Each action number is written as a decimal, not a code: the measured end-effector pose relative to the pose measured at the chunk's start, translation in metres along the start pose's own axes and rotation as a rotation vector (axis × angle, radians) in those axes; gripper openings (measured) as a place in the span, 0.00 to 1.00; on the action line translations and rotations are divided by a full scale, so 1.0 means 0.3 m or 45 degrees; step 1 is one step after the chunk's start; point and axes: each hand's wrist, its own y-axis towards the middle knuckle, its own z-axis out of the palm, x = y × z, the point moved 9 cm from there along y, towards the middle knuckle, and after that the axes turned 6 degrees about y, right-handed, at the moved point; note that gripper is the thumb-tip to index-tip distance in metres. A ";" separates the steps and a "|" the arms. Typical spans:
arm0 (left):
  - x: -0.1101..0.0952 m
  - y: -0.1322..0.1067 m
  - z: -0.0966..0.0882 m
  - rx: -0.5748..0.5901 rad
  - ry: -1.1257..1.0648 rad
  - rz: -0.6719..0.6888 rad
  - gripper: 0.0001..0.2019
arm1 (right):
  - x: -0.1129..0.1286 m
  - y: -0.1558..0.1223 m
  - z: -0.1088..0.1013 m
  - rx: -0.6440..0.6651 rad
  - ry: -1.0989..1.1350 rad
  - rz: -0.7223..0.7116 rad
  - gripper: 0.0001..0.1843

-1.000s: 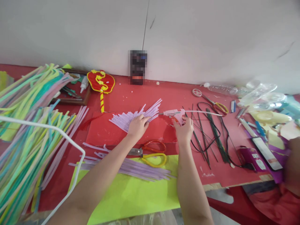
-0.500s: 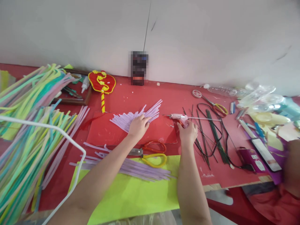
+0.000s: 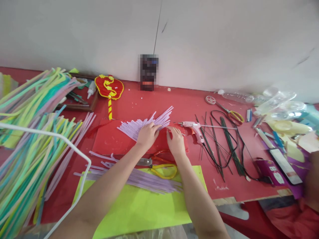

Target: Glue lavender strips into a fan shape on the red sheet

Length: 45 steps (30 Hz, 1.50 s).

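A fan of lilac fuzzy strips, like pipe cleaners [image 3: 129,127], lies on a red board [image 3: 107,142]. My left hand [image 3: 147,134] is closed over the fan's lower right part, thumb and fingers pressing on the strips. Close beside it, over the board, is my right hand [image 3: 175,141], its fingers bent and apart with nothing visible in them. To its right a pink glue gun [image 3: 197,131] rests on the table, a glue stick poking out of its back. Scissors [image 3: 164,170] with red and yellow handles lie below my hands, on more lilac strips [image 3: 152,182].
Bundles of coloured strips [image 3: 32,159] cover the left, crossed by a white bar [image 3: 62,136]. A red and yellow fan-shaped ornament [image 3: 109,87] lies behind. Green stems [image 3: 230,146], a black cable and a phone [image 3: 285,166] are right, near another person's arm [image 3: 311,179].
My right hand has let go of the glue gun, now lying on the table, and has moved left beside my left hand. The left hand stays on the lilac strips.
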 end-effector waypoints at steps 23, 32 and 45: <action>0.000 -0.001 0.002 -0.029 0.030 0.012 0.16 | 0.001 -0.008 0.038 0.150 -0.206 -0.086 0.20; -0.002 -0.001 -0.005 -0.049 0.013 0.012 0.16 | 0.000 -0.014 0.057 0.234 -0.367 -0.071 0.24; 0.001 0.000 -0.003 -0.052 0.031 0.012 0.16 | 0.005 -0.012 0.053 0.221 -0.292 -0.064 0.24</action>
